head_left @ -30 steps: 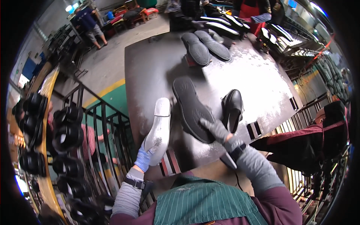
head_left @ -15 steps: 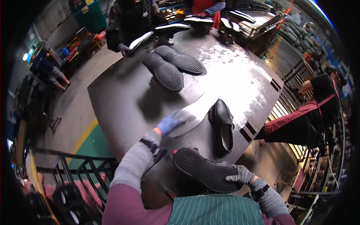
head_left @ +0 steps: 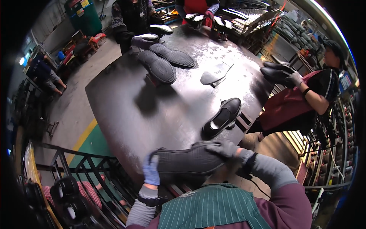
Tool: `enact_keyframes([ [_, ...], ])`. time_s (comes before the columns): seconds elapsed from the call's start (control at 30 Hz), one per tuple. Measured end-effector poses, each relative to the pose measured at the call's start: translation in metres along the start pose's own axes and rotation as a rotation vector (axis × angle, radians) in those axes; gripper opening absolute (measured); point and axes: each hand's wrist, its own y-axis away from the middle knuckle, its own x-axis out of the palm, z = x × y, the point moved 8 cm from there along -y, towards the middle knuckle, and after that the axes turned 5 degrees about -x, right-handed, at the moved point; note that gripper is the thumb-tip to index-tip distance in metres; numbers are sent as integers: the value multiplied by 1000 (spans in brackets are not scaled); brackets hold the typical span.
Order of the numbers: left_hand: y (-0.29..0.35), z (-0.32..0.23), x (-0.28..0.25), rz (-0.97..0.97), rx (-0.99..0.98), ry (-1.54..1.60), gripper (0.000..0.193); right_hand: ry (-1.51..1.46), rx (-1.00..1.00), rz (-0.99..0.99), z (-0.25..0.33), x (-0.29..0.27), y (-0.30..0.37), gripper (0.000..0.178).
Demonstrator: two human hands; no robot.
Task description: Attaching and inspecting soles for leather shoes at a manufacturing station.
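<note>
On the table (head_left: 122, 124) the pale sole (head_left: 215, 74) now lies released, both hands (head_left: 151, 170) clasping a black shoe (head_left: 185, 161).

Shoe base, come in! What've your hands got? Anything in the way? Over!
Left-hand grip on black shoe, left end. Right-hand grip on its right end. Black slip-on just beyond, on table.

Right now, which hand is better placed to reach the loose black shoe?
Probably your right hand: it is nearer the black shoe. Your left hand is farther left; both hold dark footwear.
</note>
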Motion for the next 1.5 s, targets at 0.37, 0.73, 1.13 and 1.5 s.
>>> enact_keyframes([
  [0.37, -15, 24, -128, -50, -210, -163, 32, -739, -256, 902, 105, 238, 84, 59],
  [0.73, -18, 27, -116, -101, -170, -276, 35, -783, -274, 746, 87, 230, 85, 44],
  [1.13, -3, 17, -71, 31, -99, -267, 32, -693, -190, 821, 78, 214, 120, 60],
  [1.5, 63, 49, -22, 176, -367, 874, 50, -512, -593, 409, 166, 185, 0, 42],
])
